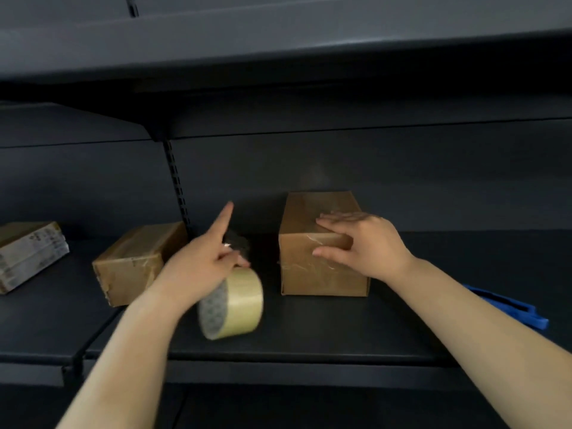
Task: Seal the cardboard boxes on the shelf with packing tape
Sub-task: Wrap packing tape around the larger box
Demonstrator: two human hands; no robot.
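Dark metal shelf [340, 329], chest height. My right hand [368, 246] lies on the cardboard box [322, 267] standing mid-shelf: fingers straight and close together, flat on the near edge of its top, thumb pressed against the front face. Clear tape shows wrinkled across that front face and over the top edge.

My left hand [201, 267] holds the roll of clear packing tape [232, 305] just left of the box, near the shelf surface; roll blurred. Thumb and curled fingers pinch it at its upper rim. Index finger sticks out straight, pointing up and back toward the shelf wall. Cannot tell whether the roll touches the shelf.

Second cardboard box [136, 261] sits further left, angled, tape on its near end. Far left: a printed carton [28, 252], tilted. Small dark object [238, 243] behind my left hand, unidentifiable. Blue item [510, 308] on the shelf beyond my right forearm.
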